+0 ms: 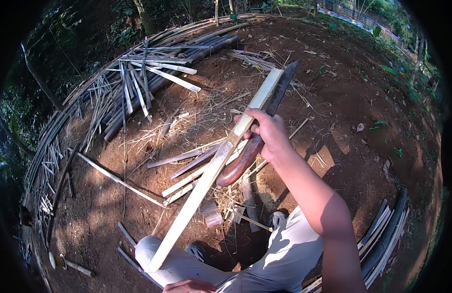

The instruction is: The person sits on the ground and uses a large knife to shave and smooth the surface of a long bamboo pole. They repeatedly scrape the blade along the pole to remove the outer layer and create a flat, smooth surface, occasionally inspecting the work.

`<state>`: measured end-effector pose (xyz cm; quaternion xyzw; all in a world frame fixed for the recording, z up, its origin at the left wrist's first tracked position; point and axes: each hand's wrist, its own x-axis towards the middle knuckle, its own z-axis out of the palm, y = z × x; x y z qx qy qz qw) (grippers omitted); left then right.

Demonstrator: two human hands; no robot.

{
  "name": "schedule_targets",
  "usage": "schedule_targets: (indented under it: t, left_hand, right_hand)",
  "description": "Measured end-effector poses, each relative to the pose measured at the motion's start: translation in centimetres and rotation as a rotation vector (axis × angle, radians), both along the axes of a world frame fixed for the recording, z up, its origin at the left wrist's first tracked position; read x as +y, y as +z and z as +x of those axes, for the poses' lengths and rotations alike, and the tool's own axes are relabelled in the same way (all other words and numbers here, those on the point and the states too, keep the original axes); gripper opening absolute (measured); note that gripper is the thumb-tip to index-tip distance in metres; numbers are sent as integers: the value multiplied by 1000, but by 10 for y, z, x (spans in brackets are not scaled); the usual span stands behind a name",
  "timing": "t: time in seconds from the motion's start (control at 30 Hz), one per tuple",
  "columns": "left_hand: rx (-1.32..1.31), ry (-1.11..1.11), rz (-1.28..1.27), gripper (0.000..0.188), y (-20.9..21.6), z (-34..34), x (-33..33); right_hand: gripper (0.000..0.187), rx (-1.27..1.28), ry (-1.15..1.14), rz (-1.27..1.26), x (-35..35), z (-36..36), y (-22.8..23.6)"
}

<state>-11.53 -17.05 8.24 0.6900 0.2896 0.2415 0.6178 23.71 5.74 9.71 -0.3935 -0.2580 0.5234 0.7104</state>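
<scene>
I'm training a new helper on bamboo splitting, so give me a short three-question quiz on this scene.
1. True or false: the right hand grips both the machete and the bamboo slat.
2. Where does the slat's lower end rest? A) on the dirt B) on the person's left knee C) on the bamboo pile
3. Fill in: the machete's handle is ___ wood.

Key: 1 true; 2 B; 3 reddish-brown. The left hand lies low by the thigh, holding nothing visible.

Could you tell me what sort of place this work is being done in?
Probably an outdoor bamboo-splitting spot on bare earth beside trees. A pile of bamboo poles and split strips lies on the dirt ground, and the right hand grips a long knife against a bamboo slat.
</scene>
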Motion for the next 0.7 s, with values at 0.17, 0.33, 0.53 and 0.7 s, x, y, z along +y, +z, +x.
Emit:
schedule_targets:
  t: [0.17, 0.33, 0.53, 0.7]
  left_hand:
    - [419, 603, 628, 30, 17, 33, 82]
    - [163, 45, -458, 35, -18, 91, 152]
    - [-111, 186, -874, 22, -52, 126, 158]
    - [-224, 330, -785, 24, -73, 134, 163]
  right_hand:
    - [19, -24, 86, -20, -2, 1, -10]
    - [14, -31, 125, -26, -9, 8, -19]
    - [50, -257, 8, -145, 0, 38, -31]
    - [45, -1072, 90, -113, -22, 43, -53]
